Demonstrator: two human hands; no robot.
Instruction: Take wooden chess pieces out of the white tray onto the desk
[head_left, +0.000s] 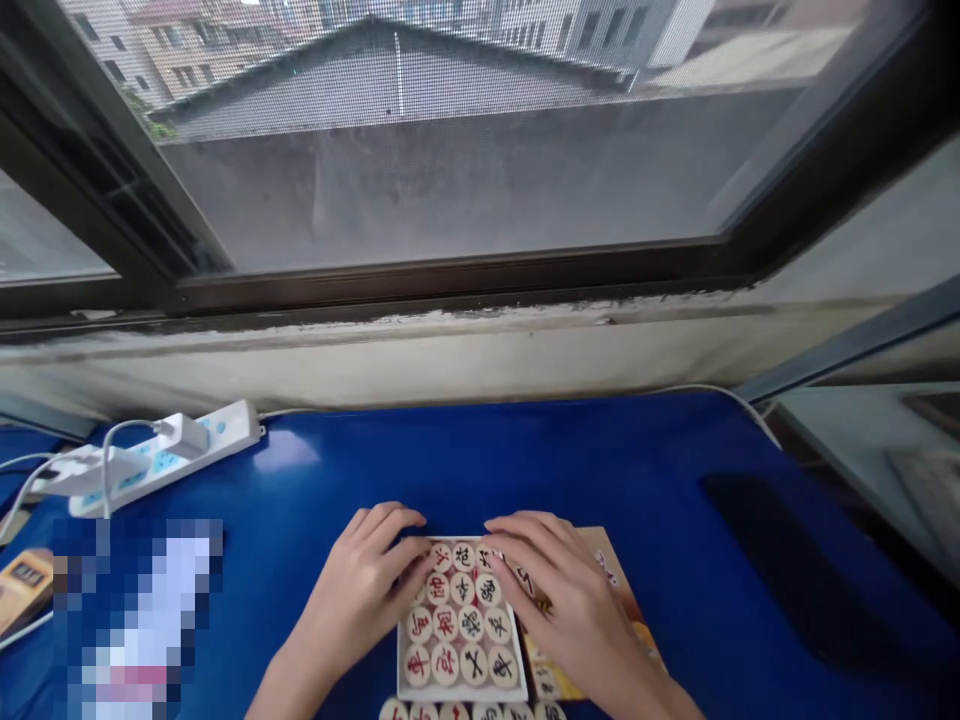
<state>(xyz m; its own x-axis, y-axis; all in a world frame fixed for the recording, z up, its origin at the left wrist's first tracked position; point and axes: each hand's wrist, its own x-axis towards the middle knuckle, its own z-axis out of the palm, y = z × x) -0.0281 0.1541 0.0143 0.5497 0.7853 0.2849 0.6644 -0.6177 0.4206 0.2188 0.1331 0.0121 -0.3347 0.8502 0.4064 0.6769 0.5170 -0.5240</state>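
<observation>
A white box [523, 692] holds rows of round wooden pieces [445, 624] marked with red or black characters. My left hand [373, 575] rests at the box's upper left side, its fingers curved over the edge and touching the pieces there. On the upper right side, my right hand [559, 585] lies with bent fingers over the rim and the corner pieces. Whether either hand grips a piece is hidden under the fingers. Beneath my right hand is a printed box lid [609, 552]. Another row of round pieces [454, 711] lies below the box at the bottom edge.
A white power strip [225, 430] with plugs and cables lies at the back left of the blue table [480, 450]. Nearer on the left are a pixelated item [161, 610] and a small box [26, 585]. A dark long object [787, 560] lies at the right. Behind stands a window [450, 270].
</observation>
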